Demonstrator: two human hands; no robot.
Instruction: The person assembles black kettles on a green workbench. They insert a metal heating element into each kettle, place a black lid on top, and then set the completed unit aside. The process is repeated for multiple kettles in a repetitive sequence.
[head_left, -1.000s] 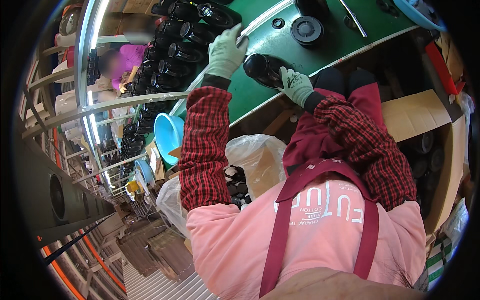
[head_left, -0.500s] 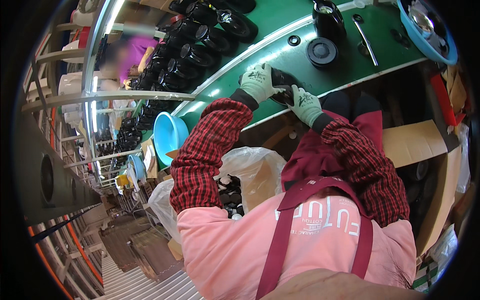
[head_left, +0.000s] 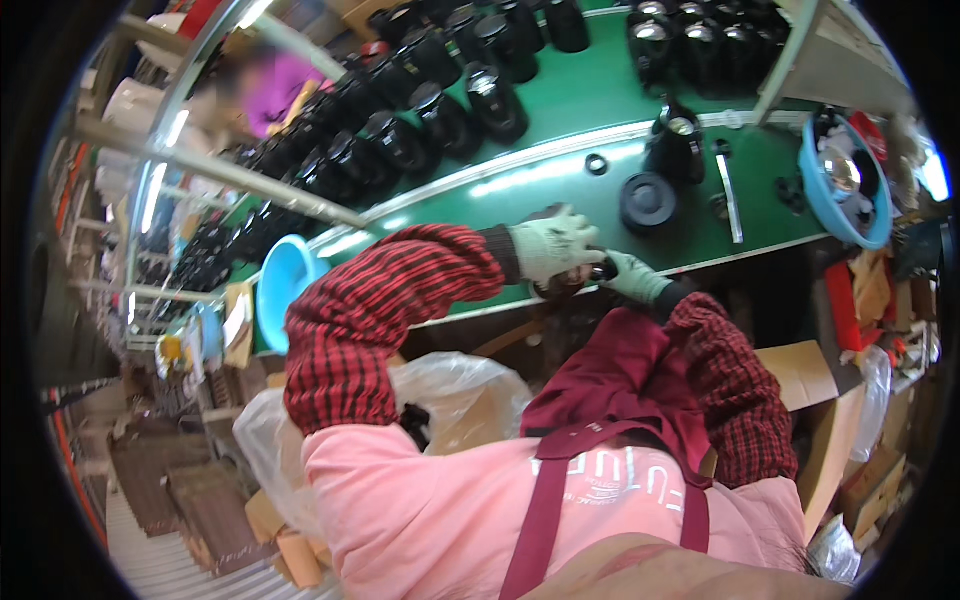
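Observation:
Near the front edge of the green bench, my gloved left hand (head_left: 555, 243) is closed over a dark, rounded jug-like vessel (head_left: 560, 284), mostly hidden under the glove. My gloved right hand (head_left: 636, 278) is beside it, fingers pinched on a small black part (head_left: 604, 269) at the vessel's side; whether that part is attached, I cannot tell. A round black lid-like piece (head_left: 648, 202) lies flat just beyond my hands. Behind it stands a glossy black jug (head_left: 677, 145), and a small black ring (head_left: 596, 165) lies to its left.
Rows of black jugs (head_left: 440, 118) fill the raised back bench. A metal bar tool (head_left: 734, 200) lies at right, near a blue basin (head_left: 815, 190) of parts. Another blue basin (head_left: 285, 285) is at left. Below sits a plastic-lined box (head_left: 470, 385). Someone in purple (head_left: 280, 90) is far left.
My view has shifted, bringing more of the back bench into sight. The vessel under my hands has been tilted toward the bench's front edge, and the small black part shows by my right fingers.

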